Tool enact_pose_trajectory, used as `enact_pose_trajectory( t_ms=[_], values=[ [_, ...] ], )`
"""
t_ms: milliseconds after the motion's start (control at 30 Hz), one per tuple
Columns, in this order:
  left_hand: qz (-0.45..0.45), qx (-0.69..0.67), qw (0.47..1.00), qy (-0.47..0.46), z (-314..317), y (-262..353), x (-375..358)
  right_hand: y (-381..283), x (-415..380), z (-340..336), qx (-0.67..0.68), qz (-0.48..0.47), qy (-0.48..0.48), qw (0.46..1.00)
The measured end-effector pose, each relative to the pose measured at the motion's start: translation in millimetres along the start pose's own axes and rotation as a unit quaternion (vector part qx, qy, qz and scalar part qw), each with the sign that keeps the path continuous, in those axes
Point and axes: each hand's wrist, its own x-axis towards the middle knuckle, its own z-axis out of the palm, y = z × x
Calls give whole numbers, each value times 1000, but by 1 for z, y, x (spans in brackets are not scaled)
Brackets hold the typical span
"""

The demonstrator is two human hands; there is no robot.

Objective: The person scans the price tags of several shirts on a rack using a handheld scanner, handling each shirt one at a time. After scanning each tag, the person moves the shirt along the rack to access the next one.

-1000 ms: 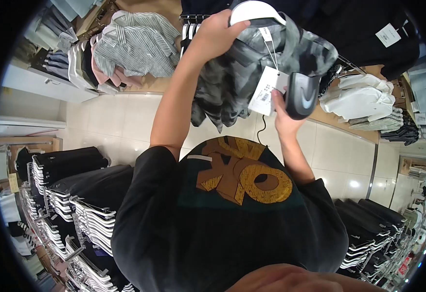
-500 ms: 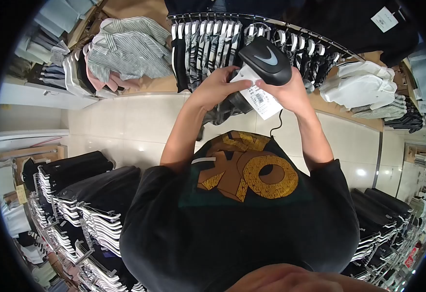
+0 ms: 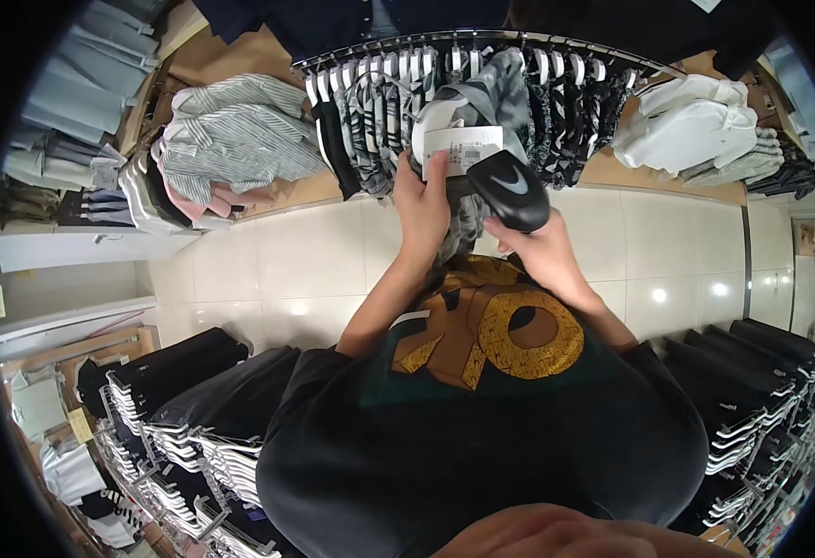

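My left hand (image 3: 423,206) pinches a white price tag (image 3: 468,146) with printed text and a barcode, thumb on its front. Behind the tag spreads a grey patterned garment (image 3: 503,93), whose folds also hang below between my hands. A black barcode scanner (image 3: 512,192) with a grey curved mark on top is gripped in my right hand (image 3: 540,249). Its head lies right at the lower right of the tag in this view. The handle is mostly hidden by the scanner's head and my fingers.
A rail (image 3: 482,35) of patterned clothes on white hangers runs ahead. Striped shirts (image 3: 240,139) lie to the left, white garments (image 3: 682,126) to the right. Racks of black trousers (image 3: 184,367) stand at both sides of me, on a tiled floor (image 3: 319,246).
The left hand has turned upright and raised the tag, with more garment now showing behind it. The scanner has moved down, and the right hand's thumb has come off the tag.
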Motion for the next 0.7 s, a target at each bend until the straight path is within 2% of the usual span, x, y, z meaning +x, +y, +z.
enact_pose_trajectory(
  t_ms=[300,700],
  values=[
    [29,-10,998,50,4,0,0,3,7,15,65,72,-7,995],
    [42,-9,997,57,2,-3,-3,3,8,21,72,67,-24,995]
  ],
)
